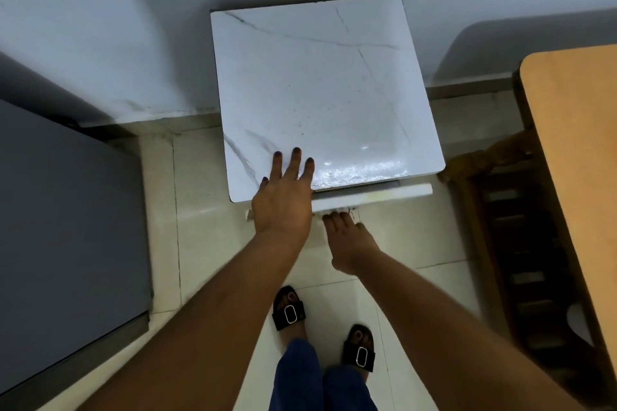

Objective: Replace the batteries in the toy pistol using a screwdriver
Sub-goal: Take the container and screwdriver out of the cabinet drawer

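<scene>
A small stand with a white marble-pattern top [320, 83] stands against the wall. Its white drawer front [374, 198] sticks out a little below the top's near edge. My left hand [283, 200] lies flat on the top's near left corner, fingers spread, holding nothing. My right hand [347, 240] reaches up from below, its fingertips hooked on the lower edge of the drawer front. The drawer's inside is hidden. No toy pistol, screwdriver or batteries show in this view.
A grey cabinet [66, 227] stands at the left. At the right are a wooden table [574, 160] and a dark wooden chair [521, 260]. My feet in black sandals [288, 309] stand on the pale tiled floor [207, 243].
</scene>
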